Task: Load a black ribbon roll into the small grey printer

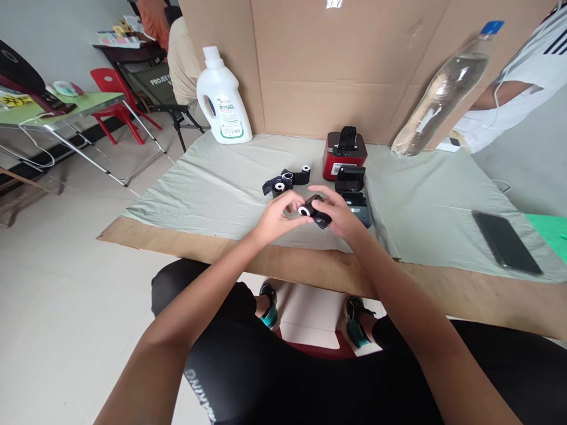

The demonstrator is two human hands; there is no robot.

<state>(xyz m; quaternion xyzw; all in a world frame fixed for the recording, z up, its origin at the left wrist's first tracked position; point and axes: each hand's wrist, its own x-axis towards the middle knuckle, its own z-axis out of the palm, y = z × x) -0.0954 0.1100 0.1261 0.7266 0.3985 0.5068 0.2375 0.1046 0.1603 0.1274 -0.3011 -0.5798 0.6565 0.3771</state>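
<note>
Over the front middle of the table, I hold a small black roll with a white core [316, 215] between both hands. My right hand [339, 213] is closed around its right side, thumb and fingers on the black material. On the other side, my left hand [280, 218] is curled, thumb and fingertips at the end with the white core. Just behind my left hand lie several similar black rolls [283, 180], partly unwound. Right of my hands, a small dark printer [359, 208] has its lid up, and my right hand hides part of it.
Behind stands a red and black box-shaped device [337, 154] with a black strip on top. A white detergent jug [225, 100] and a tilted clear bottle with a blue cap [443, 91] stand by the cardboard wall [323, 109]. A phone [506, 243] lies at right. Other people sit beyond.
</note>
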